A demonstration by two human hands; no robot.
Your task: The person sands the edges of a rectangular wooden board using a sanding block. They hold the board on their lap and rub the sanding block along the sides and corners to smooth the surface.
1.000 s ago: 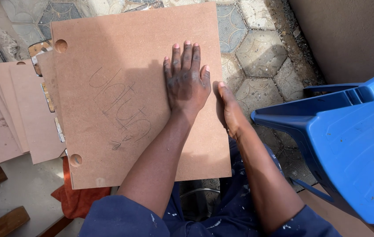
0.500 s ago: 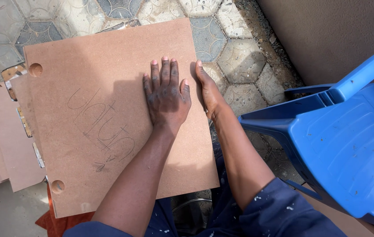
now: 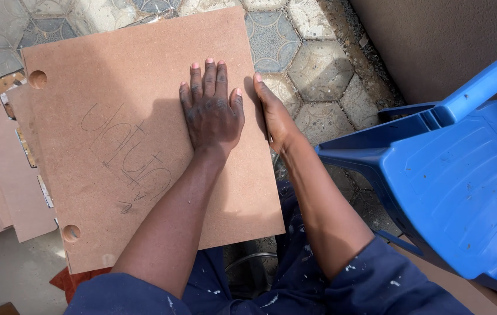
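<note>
Board: a square brown fibreboard panel [image 3: 137,134] is laid flat across the lap, above a paved floor; pencil scrawl is seen at its middle and two round holes along its left edge.
Left hand: the left hand [image 3: 212,111] is pressed flat on the board, fingers together and extended, nothing grasped; the panel is apparently pinned so that it is kept from sliding.
Right hand: the right hand [image 3: 273,114] is set edge-on against the board's right side, fingers straight, thumb hidden; whether the edge is gripped or only touched cannot be told.
Stack: more boards [image 3: 0,181] of the same brown are fanned out just left of and partly under the panel.
Chair: a blue plastic chair [image 3: 447,175] is tipped over near the right arm.
Floor: hexagonal pavers [image 3: 324,70] are laid beyond, up to a wall [image 3: 435,41].
</note>
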